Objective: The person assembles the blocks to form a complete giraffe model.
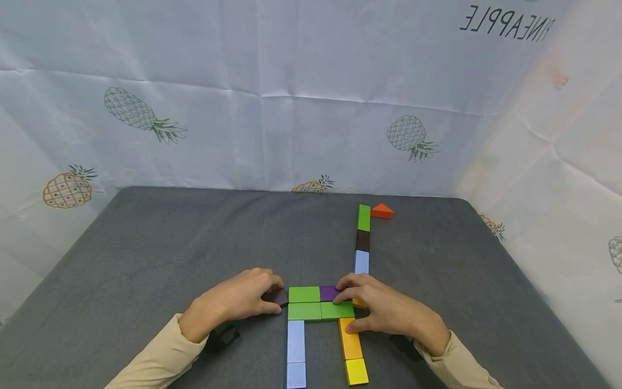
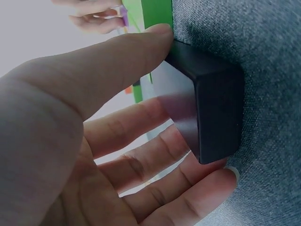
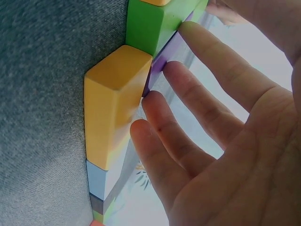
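Observation:
My left hand [image 1: 238,296] holds a dark block [image 1: 277,296] between thumb and fingers, at the left end of the green blocks [image 1: 304,294]. In the left wrist view the block [image 2: 220,113] has a slanted outline and sits on the cloth. The right hand [image 1: 389,305] lies over the right end of the body of blocks. Its loosely spread fingertips touch or nearly touch the purple block [image 1: 328,293] and a green block [image 1: 337,310], and its thumb is at an orange block [image 1: 349,346]. Another orange block [image 3: 106,108] stands beside the purple one, partly hidden in the head view.
Below the green blocks run two light blue blocks [image 1: 295,341] and a yellow block [image 1: 357,373]. A column of light blue [image 1: 362,261], dark [image 1: 363,241] and green [image 1: 364,218] blocks extends away, with a red triangle [image 1: 382,212] at its top. Grey cloth [image 1: 194,232] covers the table.

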### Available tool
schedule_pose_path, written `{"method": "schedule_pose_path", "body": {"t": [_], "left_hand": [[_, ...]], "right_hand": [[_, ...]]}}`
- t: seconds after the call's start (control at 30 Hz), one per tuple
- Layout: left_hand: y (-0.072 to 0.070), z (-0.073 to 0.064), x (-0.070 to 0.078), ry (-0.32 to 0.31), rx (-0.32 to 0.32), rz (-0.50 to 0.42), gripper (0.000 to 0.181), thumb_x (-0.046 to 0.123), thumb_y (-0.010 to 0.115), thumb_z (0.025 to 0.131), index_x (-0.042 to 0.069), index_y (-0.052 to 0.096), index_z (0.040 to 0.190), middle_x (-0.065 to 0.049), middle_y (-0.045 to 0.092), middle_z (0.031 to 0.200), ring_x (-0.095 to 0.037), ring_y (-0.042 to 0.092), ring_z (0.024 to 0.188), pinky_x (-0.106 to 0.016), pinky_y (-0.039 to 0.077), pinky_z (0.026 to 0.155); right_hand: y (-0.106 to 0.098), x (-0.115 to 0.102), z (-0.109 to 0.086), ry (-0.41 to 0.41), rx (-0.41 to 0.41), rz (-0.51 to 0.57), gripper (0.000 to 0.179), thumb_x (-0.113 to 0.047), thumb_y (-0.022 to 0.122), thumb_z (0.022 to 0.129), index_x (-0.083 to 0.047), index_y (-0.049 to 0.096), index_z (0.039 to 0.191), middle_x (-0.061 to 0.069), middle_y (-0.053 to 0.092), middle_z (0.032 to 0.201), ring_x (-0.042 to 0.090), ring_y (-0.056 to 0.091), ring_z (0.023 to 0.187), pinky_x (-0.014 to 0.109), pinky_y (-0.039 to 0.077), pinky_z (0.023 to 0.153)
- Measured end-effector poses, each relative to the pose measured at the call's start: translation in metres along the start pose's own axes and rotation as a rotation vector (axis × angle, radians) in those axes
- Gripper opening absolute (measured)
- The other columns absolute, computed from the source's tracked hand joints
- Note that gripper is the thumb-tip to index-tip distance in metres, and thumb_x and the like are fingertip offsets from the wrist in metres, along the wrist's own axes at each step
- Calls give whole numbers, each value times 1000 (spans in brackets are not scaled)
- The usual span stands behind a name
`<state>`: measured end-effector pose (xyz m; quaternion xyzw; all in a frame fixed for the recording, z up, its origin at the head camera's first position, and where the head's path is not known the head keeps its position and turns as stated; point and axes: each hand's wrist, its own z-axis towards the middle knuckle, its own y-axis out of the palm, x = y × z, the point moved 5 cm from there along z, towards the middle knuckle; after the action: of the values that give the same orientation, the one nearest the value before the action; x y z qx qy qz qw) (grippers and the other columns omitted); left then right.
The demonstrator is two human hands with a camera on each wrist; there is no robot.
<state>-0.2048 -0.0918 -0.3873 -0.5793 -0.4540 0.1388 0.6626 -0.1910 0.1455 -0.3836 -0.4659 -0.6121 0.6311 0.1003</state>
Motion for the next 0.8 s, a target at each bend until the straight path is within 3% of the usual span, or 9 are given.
{"method": "schedule_pose_path", "body": {"t": [0.3,0.53,0.7,0.8], "left_hand": [[0,1,0,2,3,9,31,26,79,85,6,71,107,3,62,91,-7,52,79,-29,47,70],[-4,-1,-4,-17,4,-7,32,29,75,88,8,71,111,3,64,98,-9,57,87,-32,50,78],[-10,-4,-9,-68,12,-48,34,31,74,89,9,70,115,1,65,104,-13,60,93,-34,51,80],[-15,-4,-14,-82,58,-54,35,30,72,91,9,69,118,0,65,108,-16,62,97,-36,52,83]], "right_hand": [[1,2,0,5,-2,-5,40,-30,81,82,-19,71,119,-2,53,135,21,48,124,42,47,103],[1,2,2,2,8,-15,41,-32,81,82,-20,70,120,-2,54,134,20,48,123,42,47,103],[-7,5,-1,-8,73,-19,44,-39,78,84,-19,68,123,-3,55,132,19,50,121,42,48,100],[-16,12,-4,-10,148,-33,46,-42,74,87,-17,67,125,-1,55,134,23,50,123,46,48,100]]}}
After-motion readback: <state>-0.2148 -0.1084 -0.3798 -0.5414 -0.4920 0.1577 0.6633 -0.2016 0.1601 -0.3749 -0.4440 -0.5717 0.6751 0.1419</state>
